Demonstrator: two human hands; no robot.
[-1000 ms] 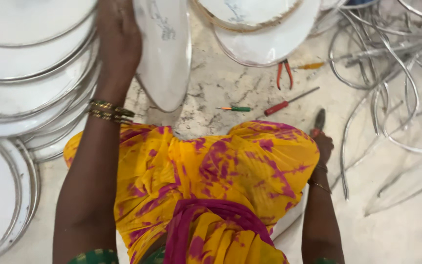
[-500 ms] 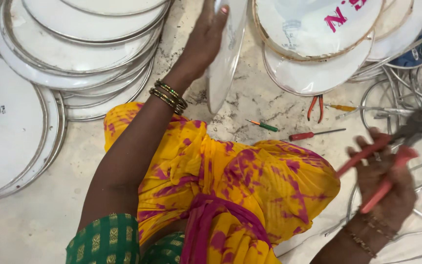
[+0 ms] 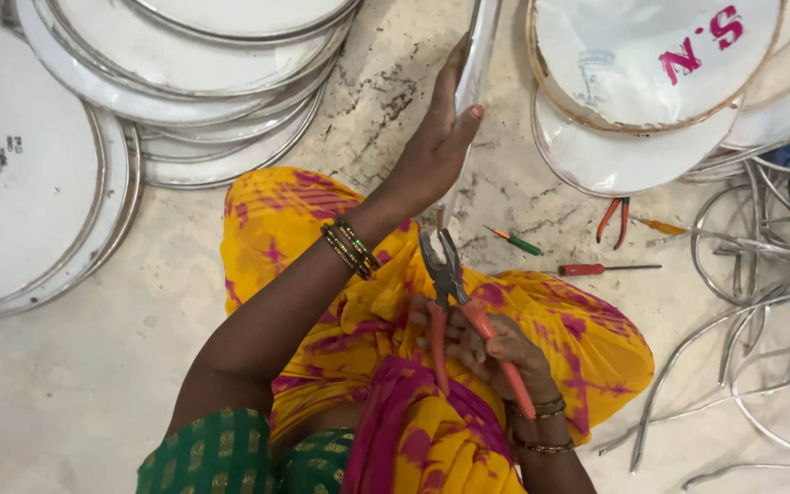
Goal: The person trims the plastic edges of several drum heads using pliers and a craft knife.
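My left hand [image 3: 433, 146] presses flat against a round white drumhead [image 3: 479, 64] that stands on its edge in front of my knees. My right hand [image 3: 496, 348] grips red-handled pliers [image 3: 454, 293], jaws pointing up at the lower rim of that upright drumhead. Bangles sit on both wrists. My yellow and pink garment [image 3: 541, 329] covers my lap beneath both hands.
Stacks of white metal-rimmed drumheads [image 3: 203, 82] lie at the left and top left, more at the top right [image 3: 642, 82]. Loose metal hoops [image 3: 761, 265] pile at the right. A red-handled screwdriver [image 3: 605, 269], a green-tipped tool [image 3: 516, 241] and small orange pliers [image 3: 614, 218] lie on the stone floor.
My right hand has come in from the right with the pliers, bringing the jaws up to the drumhead's lower edge. My left hand has stayed on the upright drumhead.
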